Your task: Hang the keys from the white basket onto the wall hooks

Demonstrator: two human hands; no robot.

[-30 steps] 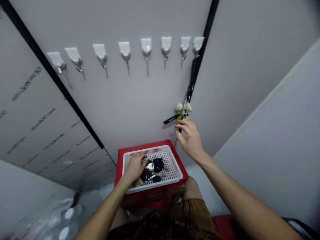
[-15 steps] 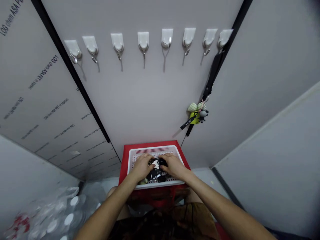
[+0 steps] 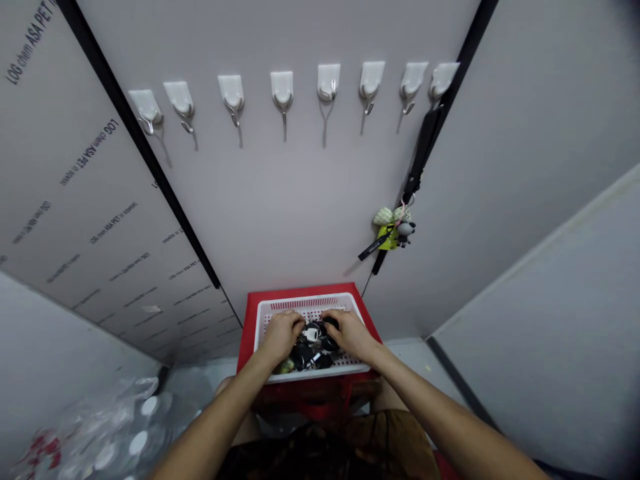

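A white plastic basket (image 3: 310,378) holds a small pile of what look like keys and key rings (image 3: 305,357), mostly black, with a pale key-like piece (image 3: 312,335) on top. My left hand (image 3: 283,335) is inside the basket at the pile's left side, its fingers curled and pressed together; what they grip, if anything, is hidden. On the right side of the pile, my right hand (image 3: 349,331) has its thumb and fingers closed around a small black object (image 3: 331,323). Near the basket's front left lies a greenish round piece (image 3: 285,366).
The basket stands on a red stool (image 3: 243,347) against a grey wall. Several white adhesive hooks (image 3: 283,87) line the wall above. From the rightmost hook hangs a black strap (image 3: 425,143) with plush charms (image 3: 393,227). Wrapped water bottles (image 3: 137,443) stand at lower left.
My hands have moved slightly apart over the pile, uncovering more of the pale piece between them. The camera view has shifted a little.
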